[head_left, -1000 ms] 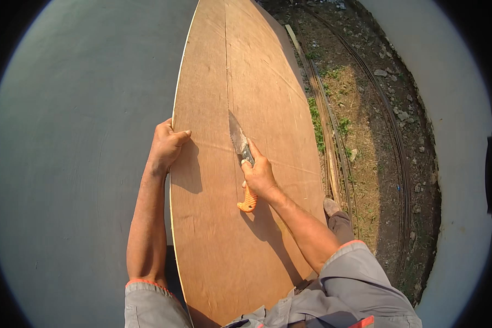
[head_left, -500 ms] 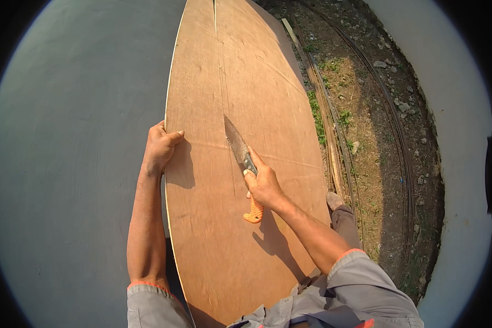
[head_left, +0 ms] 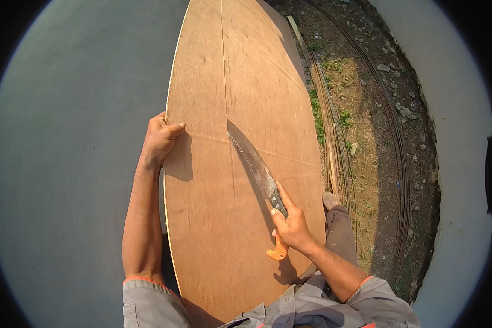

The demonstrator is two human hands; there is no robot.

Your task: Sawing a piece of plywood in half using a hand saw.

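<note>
A large plywood sheet (head_left: 202, 229) stands upright in front of me, with a long thin cut line running down from its top edge. My left hand (head_left: 159, 139) is closed on the left edge of the sheet, thumb across its face. My right hand (head_left: 290, 221) grips a hand saw (head_left: 257, 172) by its handle, which has a black fitting and an orange end. The toothed, stained blade slants up to the left, its tip at the cut line in the middle of the sheet.
A smooth grey surface (head_left: 82, 136) fills the left side. Along the right lie long timber strips (head_left: 329, 153) and bundled steel rods (head_left: 399, 164) on dirt with weeds and rubble, beside a pale wall (head_left: 451, 208). My shoe (head_left: 331, 199) shows right of the sheet.
My right hand has drawn the saw down and to the right, so much more of the blade shows outside the sheet. My left hand keeps its hold on the edge.
</note>
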